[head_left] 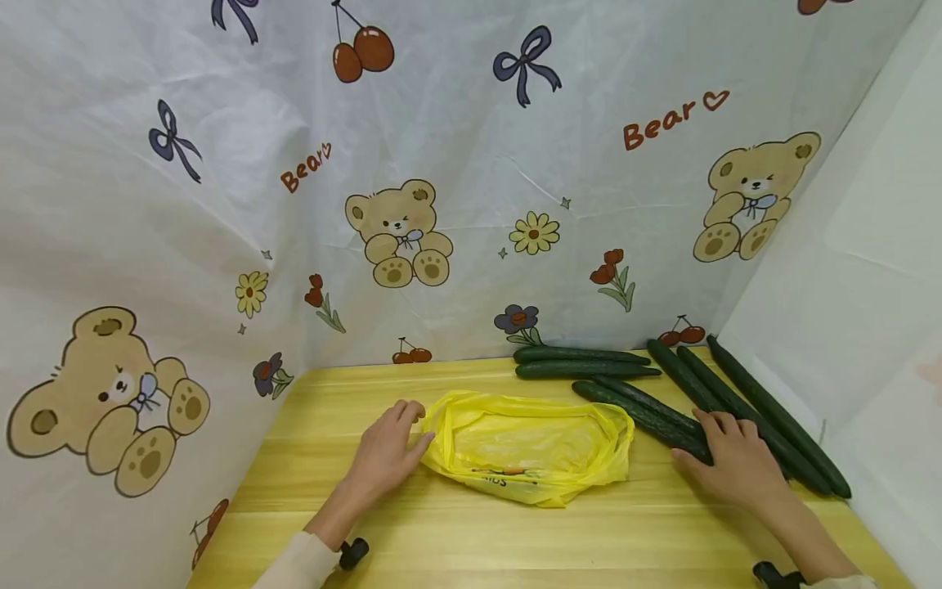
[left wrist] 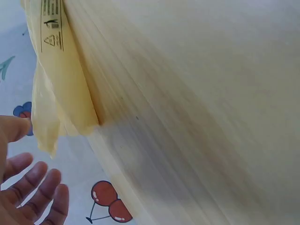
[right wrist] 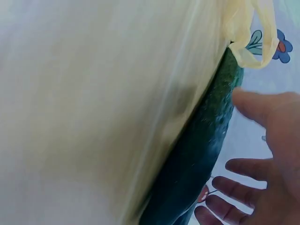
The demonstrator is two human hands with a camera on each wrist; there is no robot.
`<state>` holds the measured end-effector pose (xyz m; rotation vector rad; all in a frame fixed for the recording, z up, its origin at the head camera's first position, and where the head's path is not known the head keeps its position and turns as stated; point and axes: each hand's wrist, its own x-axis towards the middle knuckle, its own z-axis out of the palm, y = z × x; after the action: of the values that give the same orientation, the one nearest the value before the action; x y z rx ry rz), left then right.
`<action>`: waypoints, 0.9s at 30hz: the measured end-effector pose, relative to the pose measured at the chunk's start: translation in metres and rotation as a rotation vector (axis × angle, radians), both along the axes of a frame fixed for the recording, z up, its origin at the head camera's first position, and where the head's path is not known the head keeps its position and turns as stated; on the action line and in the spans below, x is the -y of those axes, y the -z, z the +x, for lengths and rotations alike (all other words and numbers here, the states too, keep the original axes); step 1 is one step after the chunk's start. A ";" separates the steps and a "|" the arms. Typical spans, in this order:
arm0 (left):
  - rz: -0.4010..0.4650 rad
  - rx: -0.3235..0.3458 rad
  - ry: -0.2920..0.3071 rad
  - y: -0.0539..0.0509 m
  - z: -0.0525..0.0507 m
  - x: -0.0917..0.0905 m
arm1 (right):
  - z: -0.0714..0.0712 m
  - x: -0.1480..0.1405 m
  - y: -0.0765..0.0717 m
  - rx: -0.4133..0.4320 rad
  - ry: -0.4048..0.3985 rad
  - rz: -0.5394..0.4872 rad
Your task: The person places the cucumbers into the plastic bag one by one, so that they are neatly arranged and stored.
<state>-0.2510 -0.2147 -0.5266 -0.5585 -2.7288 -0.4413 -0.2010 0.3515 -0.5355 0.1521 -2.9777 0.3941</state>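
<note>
Cream sleeves (head_left: 300, 563), black wrist mounts (head_left: 354, 554)

The bag (head_left: 526, 450) looks like crinkled plastic, the cucumbers (right wrist: 201, 140) bumpy-skinned.

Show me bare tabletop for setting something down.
Widest: wooden table in front of the yellow plastic bag, between left hand and right hand. Also bare: strip between left hand and the bear-print cloth on the left; narrower strip behind the bag, left of the cucumbers. Crowded: right side, cucumbers plus right hand.
</note>
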 end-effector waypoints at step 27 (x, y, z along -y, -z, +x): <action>-0.152 0.114 -0.117 0.013 -0.005 -0.039 | 0.009 -0.028 0.010 0.005 0.031 -0.061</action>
<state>-0.2557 -0.1753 -0.5395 -0.4202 -2.9026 -0.2456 -0.1924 0.3794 -0.5456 0.0994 -2.9646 0.4810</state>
